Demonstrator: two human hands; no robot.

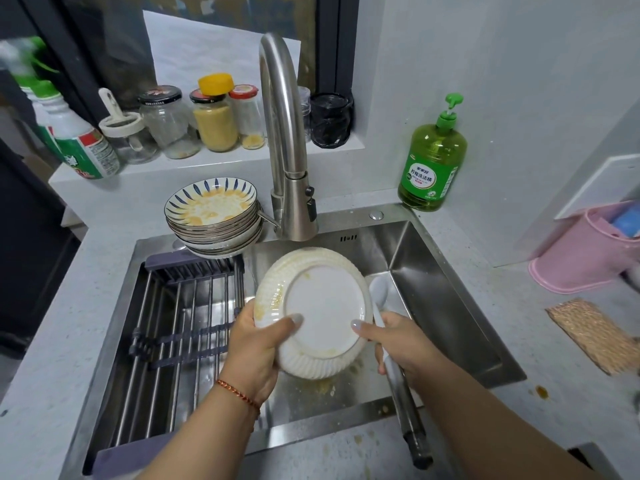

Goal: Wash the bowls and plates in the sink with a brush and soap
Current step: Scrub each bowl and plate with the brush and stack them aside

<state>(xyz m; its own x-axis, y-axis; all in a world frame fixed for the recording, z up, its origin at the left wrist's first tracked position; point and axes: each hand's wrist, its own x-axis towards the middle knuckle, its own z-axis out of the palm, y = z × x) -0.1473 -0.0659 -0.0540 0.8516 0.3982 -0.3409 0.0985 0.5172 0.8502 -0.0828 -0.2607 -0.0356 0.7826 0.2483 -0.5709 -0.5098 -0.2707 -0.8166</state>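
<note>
Over the steel sink [446,292] I hold a white ribbed plate [322,306] with its underside facing me, yellow food smears on its rim. My left hand [256,344] grips its left edge, thumb on the base. My right hand [398,344] touches the plate's right edge with the thumb while its fingers curl round the handle of a dish brush [398,368]; the brush's white head pokes up behind the plate. A stack of dirty blue-patterned plates [213,216] sits at the sink's back left corner. A green soap pump bottle [433,161] stands on the counter at the back right.
A drying rack [180,306] spans the sink's left half. The faucet [284,140] arches above the plate. Jars [214,116] line the sill behind. A pink tub [588,251] and a woven mat [595,334] lie on the right counter.
</note>
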